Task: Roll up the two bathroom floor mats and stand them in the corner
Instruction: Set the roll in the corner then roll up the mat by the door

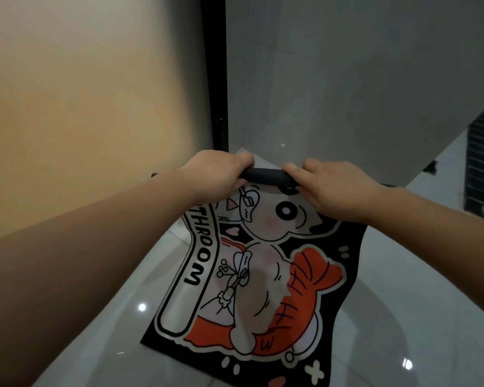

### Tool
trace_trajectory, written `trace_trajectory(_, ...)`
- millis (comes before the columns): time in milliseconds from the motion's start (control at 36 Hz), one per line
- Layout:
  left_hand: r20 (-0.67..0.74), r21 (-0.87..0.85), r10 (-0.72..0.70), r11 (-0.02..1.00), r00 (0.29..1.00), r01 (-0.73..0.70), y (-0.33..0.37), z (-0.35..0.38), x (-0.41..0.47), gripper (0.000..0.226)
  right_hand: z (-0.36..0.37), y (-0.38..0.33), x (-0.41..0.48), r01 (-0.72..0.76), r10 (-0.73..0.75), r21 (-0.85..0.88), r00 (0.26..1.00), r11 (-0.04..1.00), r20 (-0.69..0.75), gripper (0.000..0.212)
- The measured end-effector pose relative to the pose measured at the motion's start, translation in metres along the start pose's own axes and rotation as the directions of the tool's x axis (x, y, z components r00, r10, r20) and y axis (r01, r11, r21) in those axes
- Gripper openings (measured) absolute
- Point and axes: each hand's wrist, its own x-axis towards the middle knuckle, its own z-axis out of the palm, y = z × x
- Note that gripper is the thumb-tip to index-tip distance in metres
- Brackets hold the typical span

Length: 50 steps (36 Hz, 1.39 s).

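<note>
1. Head view, containers: no container is visible. The one task item in view is a bathroom mat (252,275), black with a cartoon print and the letters "THROOM" readable along its left side.
2. Head view, mat position: the mat lies on the glossy white tiled floor (403,303), with its far edge at the foot of the grey wall (361,79). That far edge is curled into a narrow black roll (264,175). The rest of the mat lies spread flat toward me. A black vertical frame (214,79) stands where the grey wall meets the tan wall (81,93) on the left.
3. Head view, arm pose: both my forearms reach forward and slightly inward, bare, wrists roughly level with each other. My left arm enters from the lower left, my right arm from the right edge.
4. Head view, left hand (215,174): palm down, fingers curled over the top of the roll near its left part, closed around it.
5. Head view, right hand (336,185): palm down, fingers bent over the right part of the roll, thumb pointing along the roll toward my left hand, gripping it.
6. Head view, spacing: my hands sit apart, with a short length of bare roll between them.
</note>
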Motion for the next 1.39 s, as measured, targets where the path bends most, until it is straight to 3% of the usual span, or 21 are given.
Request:
trace_trajectory(139,0.002,-0.016,0.012,1.0,1.0,-0.012,0.008,-0.001,-0.003,0.016,-0.007,-0.001,0.002,-0.11,0.093,0.237,0.993,0.965,0.078,0.02)
trace_trajectory(250,0.034,-0.057,-0.011,0.998,0.999,0.013,0.014,-0.003,-0.005,0.02,-0.009,-0.003,0.005,-0.188,0.15,0.317,0.979,0.93,0.14,0.018)
trace_trajectory(417,0.04,0.014,0.058,0.998,0.998,-0.058,0.011,-0.002,-0.006,0.055,-0.008,-0.005,0.001,-0.074,0.062,0.209,0.996,0.975,0.061,0.024)
trace_trajectory(556,0.099,-0.087,0.113,0.991,0.989,-0.104,0.007,-0.002,-0.007,0.027,-0.007,-0.005,-0.002,-0.021,0.015,0.279,1.0,0.96,0.021,0.02)
trace_trajectory(694,0.102,-0.05,0.086,0.995,0.991,-0.082,0.004,0.002,-0.006,0.025,-0.002,-0.003,0.0,-0.068,0.046,0.314,0.996,0.947,0.077,0.021)
trace_trajectory(833,0.1,-0.03,0.094,0.995,0.991,-0.091,0.007,0.002,-0.003,0.029,0.0,0.001,0.002,-0.098,0.065,0.314,0.991,0.944,0.113,0.056)
trace_trajectory(917,0.128,-0.076,0.087,0.994,0.988,-0.078,0.008,0.001,-0.002,0.024,0.0,0.0,0.006,-0.052,0.018,0.266,0.992,0.962,0.127,0.027)
trace_trajectory(972,0.118,-0.078,0.074,0.995,0.99,-0.065,0.009,0.002,-0.001,0.021,-0.001,-0.001,0.008,-0.068,0.027,0.298,0.99,0.952,0.139,0.02)
trace_trajectory(1167,0.04,0.072,0.042,0.996,0.998,-0.044,0.013,0.004,-0.004,0.023,-0.002,-0.004,0.011,-0.085,0.061,0.171,0.988,0.982,0.14,0.022)
trace_trajectory(1278,-0.004,0.028,0.109,0.994,0.994,-0.108,0.01,0.006,-0.005,0.037,0.0,-0.003,0.011,-0.043,0.02,0.205,0.994,0.978,0.109,0.035)
trace_trajectory(1389,0.024,-0.049,0.115,0.992,0.993,-0.113,0.01,0.007,-0.005,0.025,0.002,-0.002,0.01,-0.063,0.023,0.267,0.988,0.962,0.152,0.041)
